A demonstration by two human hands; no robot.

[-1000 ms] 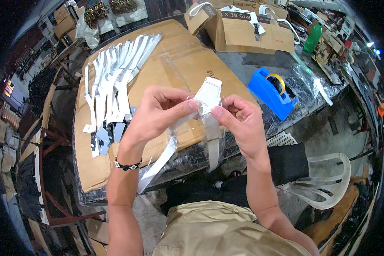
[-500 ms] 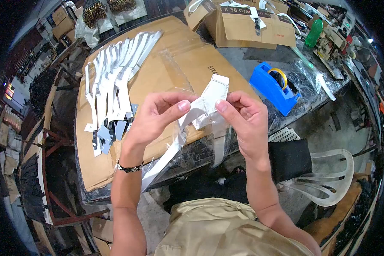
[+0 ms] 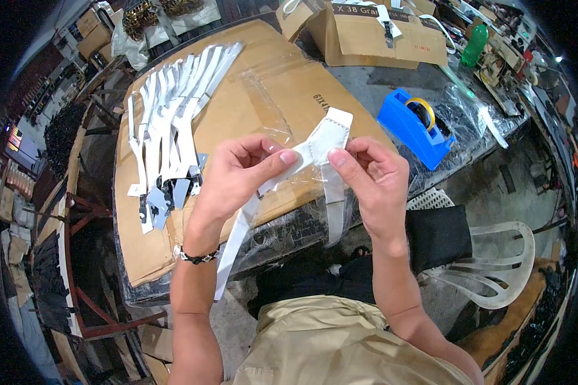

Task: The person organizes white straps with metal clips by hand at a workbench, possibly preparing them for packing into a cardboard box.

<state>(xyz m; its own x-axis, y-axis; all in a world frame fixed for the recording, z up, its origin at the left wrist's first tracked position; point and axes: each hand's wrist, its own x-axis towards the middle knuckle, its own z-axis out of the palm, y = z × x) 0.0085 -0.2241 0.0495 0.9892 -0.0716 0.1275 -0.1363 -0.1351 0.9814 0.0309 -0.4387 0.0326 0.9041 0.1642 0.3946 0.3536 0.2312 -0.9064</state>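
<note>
Between my hands, above the cardboard's front edge, is a pair of white suspenders [image 3: 331, 138] with a stitched, angular joining patch. My left hand [image 3: 241, 176] is closed, pinching a strap just left of the patch between thumb and fingers. At the patch's right edge, my right hand [image 3: 376, 179] also pinches, its thumb pressed on the white face. Loose straps hang below both hands. To the left, several more white suspenders [image 3: 173, 112] lie side by side, with black clips and grey cards [image 3: 180, 192] at their near ends.
A flat cardboard sheet [image 3: 257, 77] covers much of the dark table [image 3: 263, 250]. A blue tape dispenser [image 3: 408, 128] stands on the right. Behind are an open cardboard box [image 3: 379, 48] and a green bottle [image 3: 474, 45]. A white plastic chair [image 3: 520, 256] is at the right.
The stitched patch has turned flatter towards me and shifted slightly right. The strap in my left hand is now drawn out sideways, and the loose strap below it hangs steeper.
</note>
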